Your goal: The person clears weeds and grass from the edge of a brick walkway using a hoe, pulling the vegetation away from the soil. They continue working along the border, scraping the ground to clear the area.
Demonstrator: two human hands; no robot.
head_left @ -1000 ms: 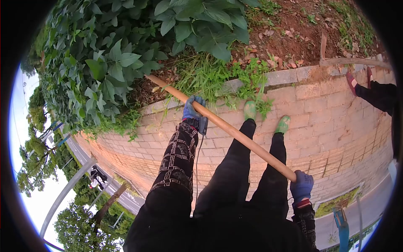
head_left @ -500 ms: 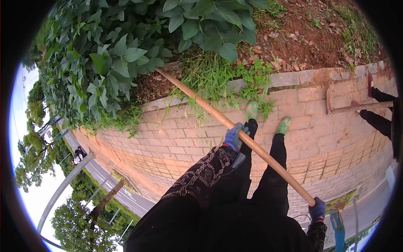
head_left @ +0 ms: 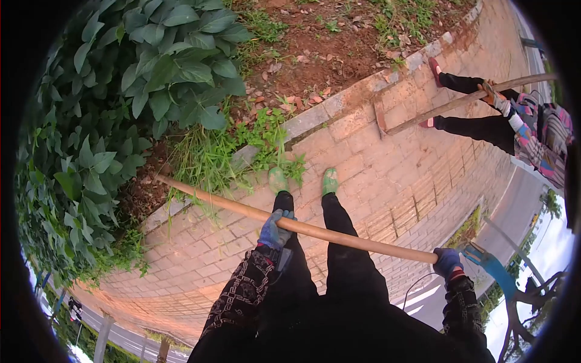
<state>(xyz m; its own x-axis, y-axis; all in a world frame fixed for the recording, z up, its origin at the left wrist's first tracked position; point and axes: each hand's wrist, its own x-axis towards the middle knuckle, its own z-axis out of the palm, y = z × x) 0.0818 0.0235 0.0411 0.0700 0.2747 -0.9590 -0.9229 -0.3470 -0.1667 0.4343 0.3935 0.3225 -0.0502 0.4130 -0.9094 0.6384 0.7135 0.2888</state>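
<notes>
Head view: wooden pole (head_left: 357, 241) slants toward soil (head_left: 144, 195); left grip (head_left: 276, 230) closed around its middle, right grip (head_left: 448, 261) around its near end — spaced apart, presumably for leverage.

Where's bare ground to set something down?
Bare paving lies right of the right green shoe, between the co-worker's tool and the wooden pole; another patch lies left, between the pole and the left sleeve. Crowded: the pole's far end, close to grass and the leafy bush; and around the co-worker's feet and tool.
</notes>
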